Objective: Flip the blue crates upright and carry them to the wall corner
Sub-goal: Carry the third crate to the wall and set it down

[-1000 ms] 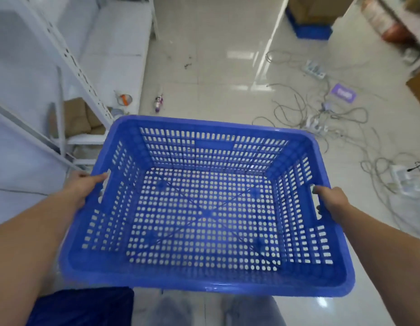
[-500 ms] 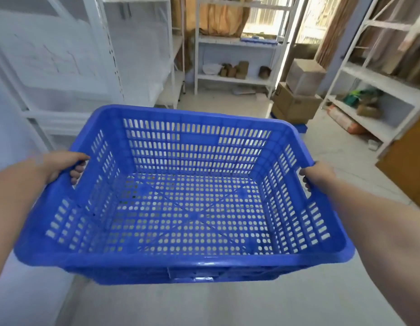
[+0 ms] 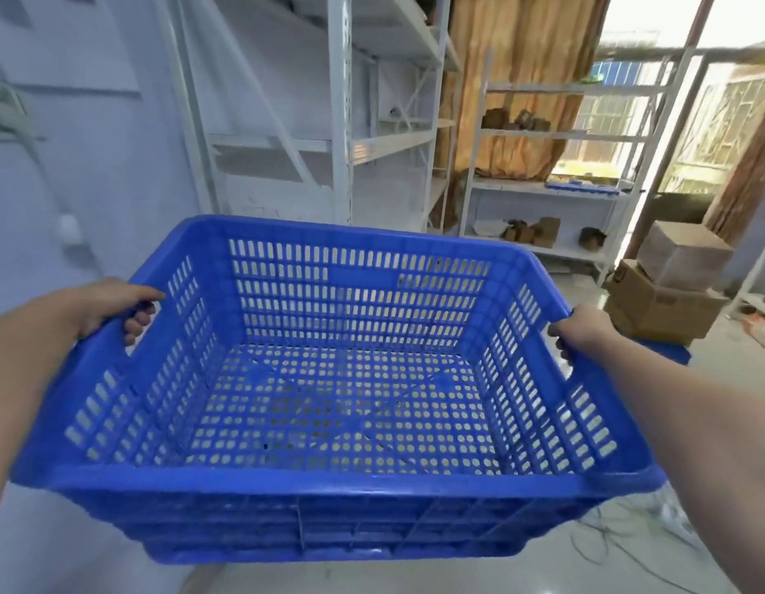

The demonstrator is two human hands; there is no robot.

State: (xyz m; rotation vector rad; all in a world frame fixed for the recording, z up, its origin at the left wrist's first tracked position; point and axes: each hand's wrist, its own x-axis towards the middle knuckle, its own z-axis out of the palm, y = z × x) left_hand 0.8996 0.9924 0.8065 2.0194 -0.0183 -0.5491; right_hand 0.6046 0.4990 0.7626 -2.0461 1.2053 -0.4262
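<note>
An empty blue perforated crate is held upright in the air in front of me, its open side up. My left hand grips the left handle slot, fingers curled through the opening. My right hand holds the right rim at its handle. The crate's underside and the floor straight below it are hidden.
White metal shelving stands ahead on the left against a pale wall. Another white rack with small items is further back. Stacked cardboard boxes sit on a blue pallet at right. Loose cables lie on the floor at lower right.
The view has swung up from the floor to the shelves and wall. The crate stays in both hands and now sits higher and more level in view.
</note>
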